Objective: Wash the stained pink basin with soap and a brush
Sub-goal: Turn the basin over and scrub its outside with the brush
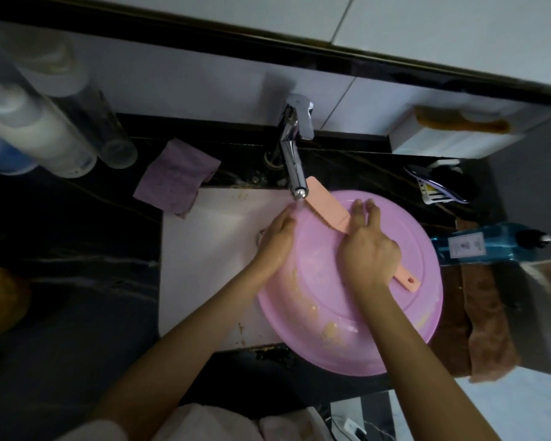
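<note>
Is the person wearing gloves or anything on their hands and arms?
No gloves. The left hand and right hand are bare, with no rings, watch or bracelet showing. Both forearms are bare too; pale fabric, maybe a sleeve, shows at the bottom edge.

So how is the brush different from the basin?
The brush is long, flat and peachy; the basin is round, lilac-pink and far bigger. The basin has yellowish stains; the brush shows none. The right hand grips the brush, the left hand the basin's rim. Both are pinkish.
</note>
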`<state>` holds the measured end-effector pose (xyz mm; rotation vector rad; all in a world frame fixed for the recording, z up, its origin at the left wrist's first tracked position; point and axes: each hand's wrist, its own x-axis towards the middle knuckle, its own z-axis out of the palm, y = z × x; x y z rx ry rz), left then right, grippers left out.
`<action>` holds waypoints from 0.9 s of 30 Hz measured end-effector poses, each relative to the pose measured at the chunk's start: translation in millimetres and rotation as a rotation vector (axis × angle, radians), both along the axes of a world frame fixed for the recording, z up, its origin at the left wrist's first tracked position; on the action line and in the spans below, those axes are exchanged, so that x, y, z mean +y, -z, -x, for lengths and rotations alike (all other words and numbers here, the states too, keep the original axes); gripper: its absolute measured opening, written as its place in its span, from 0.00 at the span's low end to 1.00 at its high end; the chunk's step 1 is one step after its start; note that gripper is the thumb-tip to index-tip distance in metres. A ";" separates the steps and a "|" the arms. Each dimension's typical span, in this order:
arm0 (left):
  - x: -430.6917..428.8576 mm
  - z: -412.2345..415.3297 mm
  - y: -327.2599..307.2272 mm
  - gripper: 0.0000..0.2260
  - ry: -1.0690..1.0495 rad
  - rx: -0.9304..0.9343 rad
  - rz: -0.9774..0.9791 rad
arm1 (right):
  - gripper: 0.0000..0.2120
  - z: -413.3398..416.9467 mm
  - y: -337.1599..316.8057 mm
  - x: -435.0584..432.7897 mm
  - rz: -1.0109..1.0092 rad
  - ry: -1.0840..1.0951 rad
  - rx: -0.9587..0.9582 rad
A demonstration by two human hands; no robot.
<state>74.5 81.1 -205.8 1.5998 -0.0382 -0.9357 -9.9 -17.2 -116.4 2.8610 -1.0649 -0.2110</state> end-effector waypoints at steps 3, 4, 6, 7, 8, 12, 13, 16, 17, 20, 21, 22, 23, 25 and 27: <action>-17.9 -29.3 -21.2 0.16 0.077 0.178 0.087 | 0.26 -2.6 1.3 -0.1 -0.002 -0.008 -0.001; -18.1 -31.2 -23.4 0.15 0.081 0.280 0.109 | 0.26 -1.9 0.0 0.2 -0.007 -0.004 -0.002; -6.3 -18.8 -19.5 0.13 -0.007 0.358 0.116 | 0.26 0.9 -0.7 0.9 -0.008 0.002 -0.006; 1.7 -4.1 -16.2 0.12 -0.082 0.336 0.081 | 0.26 2.4 0.2 1.1 -0.007 0.003 -0.003; 9.8 9.9 -11.8 0.12 -0.158 0.286 0.067 | 0.26 3.6 1.6 1.3 -0.003 -0.001 -0.006; 23.5 22.9 -7.3 0.15 -0.217 0.171 0.183 | 0.25 -3.4 5.1 -2.0 0.044 -0.021 -0.078; 18.4 15.9 -8.8 0.16 -0.175 0.144 0.176 | 0.26 -1.9 3.1 -3.6 0.036 -0.017 -0.062; -6.0 -12.7 -24.7 0.11 -0.078 0.137 0.122 | 0.27 3.9 -2.9 -4.5 -0.014 0.002 0.007; -14.2 -20.9 -29.4 0.12 -0.041 0.163 0.125 | 0.27 3.9 -4.5 -3.5 -0.008 -0.006 0.012; -20.7 -32.7 -35.0 0.13 0.009 0.271 0.142 | 0.27 0.3 -1.2 -5.5 -0.004 -0.017 0.034; -19.3 -30.8 -32.1 0.12 0.008 0.284 0.128 | 0.27 -0.9 -1.0 -5.4 -0.011 -0.019 0.030; -13.4 -21.3 -29.8 0.11 -0.006 0.258 0.118 | 0.27 1.6 -0.9 -5.4 -0.020 -0.021 0.019; -7.4 -11.4 -26.0 0.10 -0.036 0.217 0.122 | 0.27 3.9 -1.4 -5.7 -0.023 -0.020 0.005; 2.2 4.7 -26.1 0.13 -0.058 0.107 0.121 | 0.27 9.3 -2.8 -8.4 -0.040 -0.014 -0.009; -3.5 -1.3 -29.9 0.14 -0.054 0.049 0.107 | 0.27 7.7 -0.3 -10.8 -0.026 -0.024 -0.041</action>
